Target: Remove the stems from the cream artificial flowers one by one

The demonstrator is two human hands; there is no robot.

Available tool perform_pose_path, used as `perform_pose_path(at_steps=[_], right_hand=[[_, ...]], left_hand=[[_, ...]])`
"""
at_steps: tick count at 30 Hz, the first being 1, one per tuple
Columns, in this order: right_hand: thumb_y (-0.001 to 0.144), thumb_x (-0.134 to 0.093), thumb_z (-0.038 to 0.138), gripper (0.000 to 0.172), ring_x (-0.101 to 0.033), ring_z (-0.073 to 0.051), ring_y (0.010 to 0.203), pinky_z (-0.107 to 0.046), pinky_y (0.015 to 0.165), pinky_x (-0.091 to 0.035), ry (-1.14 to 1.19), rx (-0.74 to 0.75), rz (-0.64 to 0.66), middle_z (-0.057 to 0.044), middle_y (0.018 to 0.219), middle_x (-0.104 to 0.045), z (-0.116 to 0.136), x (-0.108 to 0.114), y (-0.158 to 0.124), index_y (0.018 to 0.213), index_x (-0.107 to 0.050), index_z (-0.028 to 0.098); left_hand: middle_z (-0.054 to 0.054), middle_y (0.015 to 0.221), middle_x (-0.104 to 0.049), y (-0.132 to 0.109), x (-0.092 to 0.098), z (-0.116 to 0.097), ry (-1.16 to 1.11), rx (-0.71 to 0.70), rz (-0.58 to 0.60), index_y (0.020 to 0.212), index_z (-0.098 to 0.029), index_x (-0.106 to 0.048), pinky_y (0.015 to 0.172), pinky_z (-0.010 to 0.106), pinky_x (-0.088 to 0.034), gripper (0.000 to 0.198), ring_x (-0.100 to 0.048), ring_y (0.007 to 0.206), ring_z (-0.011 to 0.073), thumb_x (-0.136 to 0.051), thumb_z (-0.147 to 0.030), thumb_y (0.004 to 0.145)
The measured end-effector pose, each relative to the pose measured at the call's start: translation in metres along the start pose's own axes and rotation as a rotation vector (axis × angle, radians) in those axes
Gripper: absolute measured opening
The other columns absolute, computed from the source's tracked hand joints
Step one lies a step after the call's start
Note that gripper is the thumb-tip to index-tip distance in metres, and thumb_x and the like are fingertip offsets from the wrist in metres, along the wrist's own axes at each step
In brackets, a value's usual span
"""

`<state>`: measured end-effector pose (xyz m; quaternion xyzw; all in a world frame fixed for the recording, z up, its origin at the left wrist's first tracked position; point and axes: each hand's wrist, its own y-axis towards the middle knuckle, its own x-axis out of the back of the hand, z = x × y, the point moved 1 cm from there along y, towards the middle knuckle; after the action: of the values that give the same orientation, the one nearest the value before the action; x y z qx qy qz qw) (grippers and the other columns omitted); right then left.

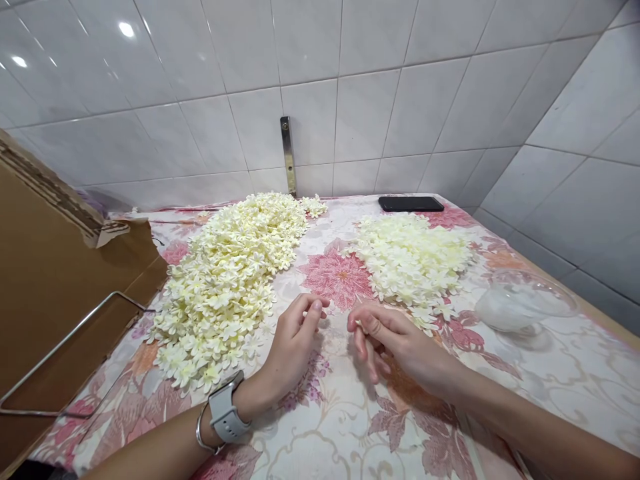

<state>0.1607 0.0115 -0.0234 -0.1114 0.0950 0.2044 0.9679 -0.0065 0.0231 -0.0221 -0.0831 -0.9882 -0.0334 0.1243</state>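
My left hand (295,343) rests on the flowered tablecloth (350,427), fingers curled in a pinch on a small white flower piece. It wears a grey watch (226,410) and a bangle at the wrist. My right hand (395,340) lies a little to its right, thumb and forefinger pinched together on something small that I cannot make out. A large heap of cream artificial flowers (235,273) spreads just left of my left hand. A second, smaller heap of flowers (410,257) lies just beyond my right hand.
A black phone (411,203) lies at the table's far edge by the tiled wall. A clear glass bowl (525,303) sits at the right. A brown cardboard box (55,280) with a metal wire handle (70,347) stands at the left. A brass strip (287,155) is fixed to the wall.
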Motion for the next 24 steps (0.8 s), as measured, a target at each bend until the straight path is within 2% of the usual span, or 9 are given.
perform_pose_path(at_steps=[2, 4, 8, 11, 14, 17, 20, 22, 24], right_hand=[[0.082, -0.052, 0.058, 0.041, -0.039, -0.006, 0.032, -0.019, 0.035, -0.023, 0.021, -0.005, -0.022, 0.007, 0.047, -0.045, -0.001, 0.000, -0.001, 0.069, -0.049, 0.019], [0.083, -0.050, 0.059, 0.044, -0.033, -0.005, 0.035, -0.019, 0.037, -0.025, 0.050, 0.003, -0.052, 0.008, 0.047, -0.036, 0.000, -0.001, -0.002, 0.064, -0.044, 0.019], [0.086, -0.044, 0.054, 0.036, -0.042, -0.009, 0.051, -0.023, 0.050, -0.038, 0.075, 0.044, -0.058, 0.004, 0.064, -0.041, 0.004, -0.002, -0.005, 0.080, -0.053, 0.020], [0.092, -0.038, 0.041, 0.029, -0.053, -0.017, 0.073, -0.031, 0.065, -0.046, -0.247, 0.181, -0.044, -0.003, 0.077, -0.051, 0.004, -0.001, -0.007, 0.101, -0.058, 0.023], [0.092, -0.040, 0.026, 0.027, -0.054, -0.022, 0.098, -0.036, 0.082, -0.045, -0.727, 0.470, -0.135, -0.008, 0.100, -0.059, 0.001, 0.000, -0.009, 0.115, -0.054, 0.024], [0.091, -0.045, 0.018, 0.026, -0.059, -0.019, 0.087, -0.032, 0.074, -0.049, -0.937, 0.682, -0.203, -0.008, 0.099, -0.062, -0.002, 0.000, -0.010, 0.115, -0.052, 0.023], [0.093, -0.042, 0.015, 0.024, -0.059, -0.019, 0.082, -0.030, 0.067, -0.050, -1.087, 0.819, -0.111, -0.010, 0.094, -0.061, -0.003, 0.000, -0.009, 0.114, -0.053, 0.018], [0.093, -0.037, 0.013, 0.030, -0.058, -0.021, 0.084, -0.031, 0.066, -0.049, -1.195, 0.853, -0.064, -0.015, 0.098, -0.059, -0.003, 0.002, -0.008, 0.121, -0.048, 0.012], [0.094, -0.034, 0.012, 0.030, -0.057, -0.022, 0.084, -0.032, 0.065, -0.048, -1.274, 0.819, -0.048, -0.016, 0.099, -0.058, -0.004, 0.004, -0.007, 0.120, -0.048, 0.009]], left_hand=[[0.001, 0.083, -0.058, 0.000, 0.000, 0.001, -0.007, 0.009, 0.005, 0.090, -0.021, -0.059, 0.068, 0.024, -0.040, 0.026, -0.052, 0.074, 0.0140, -0.041, -0.040, 0.091], [0.001, 0.083, -0.058, 0.000, 0.000, 0.001, -0.010, 0.012, 0.006, 0.090, -0.020, -0.059, 0.068, 0.024, -0.040, 0.027, -0.052, 0.074, 0.0141, -0.041, -0.041, 0.091], [0.001, 0.080, -0.058, -0.002, -0.001, -0.001, -0.016, -0.004, 0.032, 0.089, -0.020, -0.060, 0.070, 0.025, -0.040, 0.025, -0.053, 0.076, 0.0143, -0.044, -0.039, 0.091], [0.000, 0.079, -0.057, -0.003, -0.003, -0.003, -0.151, 0.012, 0.130, 0.089, -0.020, -0.060, 0.070, 0.024, -0.041, 0.020, -0.052, 0.075, 0.0133, -0.049, -0.037, 0.088], [0.000, 0.073, -0.056, -0.003, -0.007, -0.003, -0.330, 0.139, 0.307, 0.081, -0.017, -0.059, 0.066, 0.025, -0.043, 0.022, -0.053, 0.068, 0.0131, -0.053, -0.038, 0.085], [0.003, 0.073, -0.057, -0.003, -0.010, -0.004, -0.374, 0.197, 0.414, 0.078, -0.014, -0.061, 0.065, 0.026, -0.044, 0.025, -0.055, 0.066, 0.0138, -0.056, -0.038, 0.083], [0.002, 0.073, -0.057, -0.002, -0.010, -0.004, -0.381, 0.180, 0.404, 0.076, -0.014, -0.062, 0.064, 0.024, -0.042, 0.024, -0.052, 0.065, 0.0117, -0.056, -0.036, 0.083], [0.001, 0.070, -0.055, -0.002, -0.009, -0.005, -0.374, 0.166, 0.378, 0.073, -0.014, -0.060, 0.062, 0.022, -0.039, 0.025, -0.049, 0.063, 0.0105, -0.054, -0.035, 0.085], [-0.001, 0.066, -0.052, -0.003, -0.007, -0.006, -0.364, 0.154, 0.360, 0.071, -0.015, -0.058, 0.059, 0.021, -0.036, 0.025, -0.046, 0.061, 0.0095, -0.053, -0.035, 0.086]])
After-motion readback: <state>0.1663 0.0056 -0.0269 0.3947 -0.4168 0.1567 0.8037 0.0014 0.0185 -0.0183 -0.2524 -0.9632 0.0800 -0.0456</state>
